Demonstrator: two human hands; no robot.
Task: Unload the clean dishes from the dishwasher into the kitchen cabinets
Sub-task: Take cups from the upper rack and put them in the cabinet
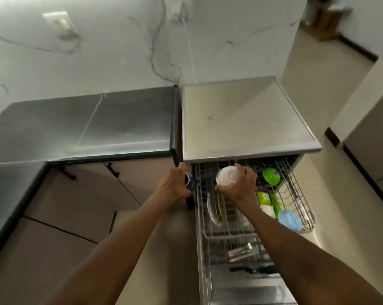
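A veined white wall (120, 51) backs a steel counter (87, 124) on the left and the dishwasher (241, 117) on the right. Its rack (296, 188) is pulled out. The left hand (173, 186) grips a blue mug (191, 180) just left of the rack. The right hand (241, 186) clasps a white bowl (225, 176) above the upright plates (212, 208). Further right in the rack sit a green bowl (271, 176) and a blue tub (288, 220). Cutlery (243, 253) lies nearer the person.
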